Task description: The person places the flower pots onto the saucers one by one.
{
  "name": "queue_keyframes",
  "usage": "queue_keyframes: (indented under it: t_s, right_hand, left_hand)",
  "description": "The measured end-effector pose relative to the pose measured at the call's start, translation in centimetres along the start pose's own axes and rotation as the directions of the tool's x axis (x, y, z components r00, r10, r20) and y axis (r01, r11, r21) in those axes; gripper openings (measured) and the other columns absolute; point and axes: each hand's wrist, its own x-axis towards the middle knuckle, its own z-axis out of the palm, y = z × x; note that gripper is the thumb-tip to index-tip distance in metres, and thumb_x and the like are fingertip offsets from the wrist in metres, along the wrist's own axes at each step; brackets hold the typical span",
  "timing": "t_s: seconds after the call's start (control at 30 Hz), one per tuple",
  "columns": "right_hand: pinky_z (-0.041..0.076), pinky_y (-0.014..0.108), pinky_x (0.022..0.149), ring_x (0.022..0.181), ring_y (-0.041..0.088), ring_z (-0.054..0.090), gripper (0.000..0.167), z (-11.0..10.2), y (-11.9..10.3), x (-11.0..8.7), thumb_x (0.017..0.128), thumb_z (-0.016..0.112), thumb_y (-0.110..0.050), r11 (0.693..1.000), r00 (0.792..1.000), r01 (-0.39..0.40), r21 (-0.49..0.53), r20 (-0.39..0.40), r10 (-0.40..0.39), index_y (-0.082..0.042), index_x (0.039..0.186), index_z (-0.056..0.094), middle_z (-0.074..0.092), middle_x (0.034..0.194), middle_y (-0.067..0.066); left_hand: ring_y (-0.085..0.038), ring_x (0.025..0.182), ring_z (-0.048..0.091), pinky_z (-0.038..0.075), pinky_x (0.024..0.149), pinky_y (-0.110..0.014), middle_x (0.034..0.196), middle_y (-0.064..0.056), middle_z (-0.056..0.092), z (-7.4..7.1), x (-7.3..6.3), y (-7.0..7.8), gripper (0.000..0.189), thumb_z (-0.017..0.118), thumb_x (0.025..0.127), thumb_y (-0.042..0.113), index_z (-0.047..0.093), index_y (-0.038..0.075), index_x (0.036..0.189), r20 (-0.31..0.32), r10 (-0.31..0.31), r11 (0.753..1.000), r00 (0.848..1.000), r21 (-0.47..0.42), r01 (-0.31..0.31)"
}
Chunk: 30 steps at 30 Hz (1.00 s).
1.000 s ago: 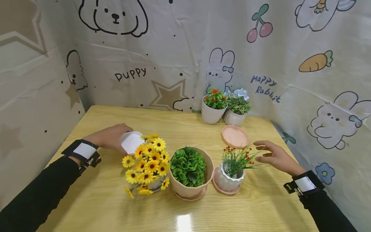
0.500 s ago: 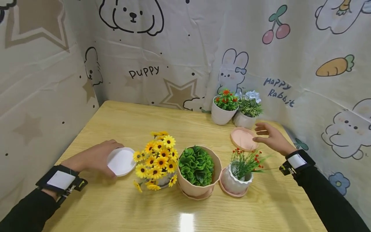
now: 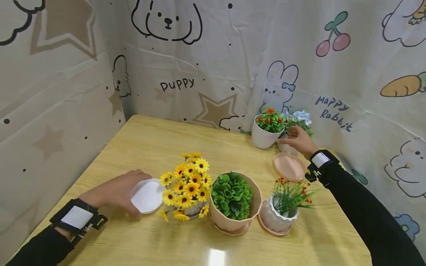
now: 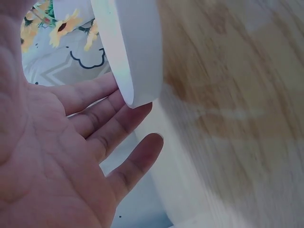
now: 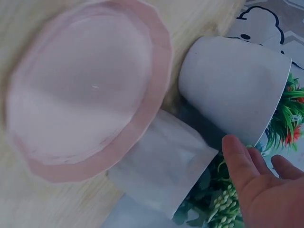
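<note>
In the head view my left hand [image 3: 121, 193] grips the left edge of a round white saucer [image 3: 147, 196], thumb on the near side and fingers on the far side. The left wrist view shows the fingertips against the saucer's rim [image 4: 142, 52]. My right hand [image 3: 298, 140] reaches over the blue-flowered plant [image 3: 301, 117] in its pale pot [image 5: 159, 161], partly hiding it. Its fingers are apart, beside a white pot [image 3: 264, 136] with red-orange flowers; whether they touch it I cannot tell. Below that hand lies a pink saucer [image 3: 288, 167].
Yellow daisies [image 3: 190, 186] stand beside the white saucer. A leafy green plant in a pink pot [image 3: 254, 199] is mid-table. To its right is a scalloped white pot [image 3: 281, 220] with red-flowered grass on a pink saucer. A printed curtain [image 3: 219, 48] borders the wooden table [image 3: 159, 136].
My left hand has drawn the white saucer left and nearer, away from the daisies. My right hand has moved from beside the red-flowered grass, past the pink saucer, to the back pots.
</note>
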Motion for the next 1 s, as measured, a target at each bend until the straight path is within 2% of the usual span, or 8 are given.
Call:
queue_keyframes:
  t_s: [0.17,0.3,0.4,0.47,0.63,0.83,1.0]
  right_hand:
    - [0.035,0.063,0.12,0.15,0.051,0.032,0.11,1.1,-0.5,2.4,0.096,0.08,-0.036,0.999,0.999,-0.03,-0.038,-0.01,0.03,0.007,0.167,0.008,0.024,0.165,0.037]
    - [0.034,0.062,0.122,0.149,0.05,0.034,0.113,2.2,-0.7,3.9,0.091,0.086,-0.036,0.998,0.998,-0.025,-0.056,-0.066,0.022,0.006,0.167,0.013,0.028,0.165,0.034]
    - [0.028,0.063,0.125,0.155,0.051,0.027,0.119,2.6,-0.7,4.6,0.09,0.087,-0.034,0.999,0.995,-0.03,-0.032,-0.093,0.027,0.005,0.168,0.005,0.02,0.169,0.034]
    - [0.024,0.065,0.126,0.158,0.052,0.018,0.127,2.9,-0.6,5.0,0.09,0.087,-0.036,0.998,0.994,-0.046,-0.032,-0.105,0.043,0.002,0.168,-0.006,0.01,0.172,0.034]
    - [0.023,0.065,0.126,0.16,0.051,0.013,0.136,3.8,-0.2,5.8,0.088,0.088,-0.04,0.999,0.984,-0.049,-0.018,-0.169,0.046,-0.002,0.168,-0.016,0.002,0.174,0.032]
    - [0.025,0.066,0.125,0.158,0.051,0.019,0.137,4.6,0.3,6.1,0.084,0.09,-0.043,0.999,0.964,-0.028,-0.032,-0.267,0.018,-0.004,0.17,-0.009,0.009,0.174,0.032]
    - [0.028,0.065,0.124,0.156,0.052,0.024,0.133,4.8,-0.6,6.1,0.083,0.091,-0.041,0.998,0.95,0.017,-0.057,-0.309,-0.034,-0.001,0.17,-0.002,0.016,0.172,0.033]
  left_hand:
    - [-0.028,0.111,0.06,0.059,0.09,-0.052,0.129,-0.008,0.063,0.7,0.2,-0.6,0.114,0.103,0.045,0.052,0.063,0.005,0.141,0.026,-0.024,1.0,0.999,0.01,0.024]
    - [-0.029,0.113,0.06,0.058,0.093,-0.054,0.13,-0.009,0.063,0.7,0.0,-0.7,0.116,0.104,0.043,0.051,0.063,0.004,0.141,0.035,-0.043,0.999,0.998,0.016,0.042]
    - [-0.031,0.116,0.06,0.058,0.093,-0.058,0.131,-0.01,0.063,0.4,-0.2,-0.6,0.115,0.104,0.043,0.049,0.063,0.005,0.141,0.03,-0.044,0.999,0.999,0.017,0.044]
    - [-0.032,0.116,0.06,0.059,0.093,-0.059,0.131,-0.01,0.062,0.3,-0.3,-0.6,0.115,0.104,0.042,0.047,0.063,0.005,0.141,0.025,-0.037,0.999,0.999,0.023,0.036]
    - [-0.033,0.12,0.059,0.058,0.095,-0.059,0.135,-0.011,0.06,0.6,-0.6,-0.9,0.117,0.103,0.045,0.048,0.061,0.005,0.145,0.022,-0.039,0.999,0.999,0.028,0.038]
    - [-0.037,0.125,0.057,0.057,0.097,-0.06,0.145,-0.018,0.057,0.9,-1.2,-1.1,0.123,0.103,0.05,0.05,0.054,0.001,0.151,0.006,-0.052,0.998,0.999,0.02,0.052]
    - [-0.041,0.127,0.058,0.057,0.097,-0.061,0.15,-0.023,0.054,0.7,-2.0,-1.4,0.129,0.103,0.051,0.052,0.048,-0.001,0.155,-0.035,-0.057,0.998,0.998,-0.017,0.056]
